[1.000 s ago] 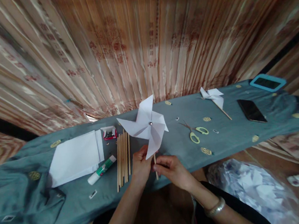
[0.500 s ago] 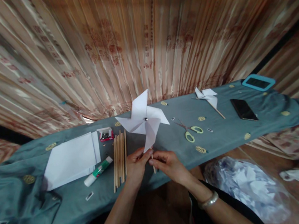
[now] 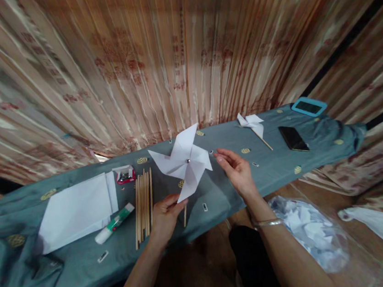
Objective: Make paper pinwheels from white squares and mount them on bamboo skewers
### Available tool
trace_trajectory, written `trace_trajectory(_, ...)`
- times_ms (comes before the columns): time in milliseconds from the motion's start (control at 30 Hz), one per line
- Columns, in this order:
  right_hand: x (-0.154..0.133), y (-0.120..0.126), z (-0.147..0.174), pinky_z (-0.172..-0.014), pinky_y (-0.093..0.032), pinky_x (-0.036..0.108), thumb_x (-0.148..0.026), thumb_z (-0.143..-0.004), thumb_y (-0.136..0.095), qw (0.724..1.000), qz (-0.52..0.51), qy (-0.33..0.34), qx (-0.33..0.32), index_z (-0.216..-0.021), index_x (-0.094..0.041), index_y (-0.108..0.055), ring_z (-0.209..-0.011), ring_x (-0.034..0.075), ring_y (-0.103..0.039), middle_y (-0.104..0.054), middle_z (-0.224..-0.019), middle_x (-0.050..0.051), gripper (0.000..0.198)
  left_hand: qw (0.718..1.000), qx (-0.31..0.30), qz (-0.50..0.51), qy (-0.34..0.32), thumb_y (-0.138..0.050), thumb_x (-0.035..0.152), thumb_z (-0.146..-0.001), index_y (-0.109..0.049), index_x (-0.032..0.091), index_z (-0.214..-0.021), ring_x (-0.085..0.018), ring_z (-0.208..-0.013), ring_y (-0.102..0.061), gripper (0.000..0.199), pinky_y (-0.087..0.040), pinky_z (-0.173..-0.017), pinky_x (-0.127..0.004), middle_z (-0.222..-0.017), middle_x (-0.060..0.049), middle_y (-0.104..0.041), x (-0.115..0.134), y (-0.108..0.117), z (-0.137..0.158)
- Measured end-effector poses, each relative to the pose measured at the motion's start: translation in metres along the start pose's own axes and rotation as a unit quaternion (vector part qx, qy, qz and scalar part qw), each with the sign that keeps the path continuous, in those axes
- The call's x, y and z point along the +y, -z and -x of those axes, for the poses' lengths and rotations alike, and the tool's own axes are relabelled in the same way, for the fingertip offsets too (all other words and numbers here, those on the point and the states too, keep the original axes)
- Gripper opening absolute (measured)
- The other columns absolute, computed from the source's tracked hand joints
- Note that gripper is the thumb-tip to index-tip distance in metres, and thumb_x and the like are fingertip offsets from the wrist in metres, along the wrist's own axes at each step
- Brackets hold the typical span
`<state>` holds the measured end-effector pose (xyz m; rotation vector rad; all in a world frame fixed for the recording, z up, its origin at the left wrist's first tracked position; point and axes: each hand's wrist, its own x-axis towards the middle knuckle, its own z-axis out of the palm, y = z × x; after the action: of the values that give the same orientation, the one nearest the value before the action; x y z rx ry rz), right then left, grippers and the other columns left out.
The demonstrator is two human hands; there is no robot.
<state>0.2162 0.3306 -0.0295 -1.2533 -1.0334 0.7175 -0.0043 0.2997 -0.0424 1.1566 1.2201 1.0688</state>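
Observation:
A white paper pinwheel (image 3: 184, 144) stands upright over the table, a shiny metal pin (image 3: 188, 161) at its centre. My left hand (image 3: 165, 218) is closed around its wooden stick (image 3: 185, 215), just under the blades. To the right of the blades, my right hand (image 3: 236, 170) is raised and holds nothing, its fingers loosely curled and a little apart. It is close to the right blade without touching it. The green-handled scissors are hidden behind this hand.
On the left lie white paper sheets (image 3: 77, 214), a glue stick (image 3: 114, 223), several wooden sticks (image 3: 143, 204) and a red box of pins (image 3: 125, 174). A second pinwheel (image 3: 253, 122), a phone (image 3: 293, 138) and a blue-framed tablet (image 3: 309, 106) lie right. A bag of paper scraps (image 3: 308, 231) sits on the floor.
My right hand has let go of the stick and moved up and right, beside the blades. The blades have turned slightly. My left hand still grips the stick. The view has shifted right.

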Motion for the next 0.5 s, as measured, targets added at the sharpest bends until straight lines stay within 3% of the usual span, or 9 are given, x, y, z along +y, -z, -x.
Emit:
trace_trajectory(167, 0.0059, -0.0079, 0.0024, -0.079, -0.054, 0.036, -0.049, -0.066, -0.077, 0.997, -0.033, -0.023, -0.059, -0.099, -0.021, -0.071, -0.08, 0.02, -0.069, -0.076, -0.085, 0.006, 0.044, 1.0, -0.011, -0.015, -0.006, -0.079, 0.037, -0.053, -0.078, 0.02, -0.067, -0.019, -0.07, -0.063, 0.021, -0.048, -0.067, -0.026, -0.07, -0.002, -0.074, 0.0025, 0.0029, 0.0036)
trace_trajectory(367, 0.0063, -0.0063, 0.0033, -0.074, -0.053, 0.033, -0.043, -0.068, -0.077, 0.999, 0.027, -0.006, -0.024, -0.107, -0.022, -0.07, -0.078, 0.017, -0.064, -0.074, -0.1, 0.007, 0.046, 0.999, -0.027, -0.02, -0.004, -0.075, 0.035, -0.059, -0.08, 0.02, -0.074, -0.019, -0.071, -0.065, 0.021, -0.051, -0.069, -0.027, -0.072, -0.003, -0.074, 0.0028, 0.0032, 0.0047)
trace_trajectory(500, 0.0031, -0.0082, 0.0035, -0.069, -0.051, 0.031, -0.042, -0.061, -0.081, 0.997, -0.036, -0.046, -0.056, -0.101, -0.02, -0.07, -0.07, 0.016, -0.063, -0.075, -0.085, 0.004, 0.047, 1.0, -0.025, -0.013, 0.0, -0.076, 0.034, -0.058, -0.08, 0.02, -0.073, -0.02, -0.07, -0.066, 0.021, -0.052, -0.068, -0.027, -0.071, -0.003, -0.075, -0.0001, 0.0028, 0.0028)
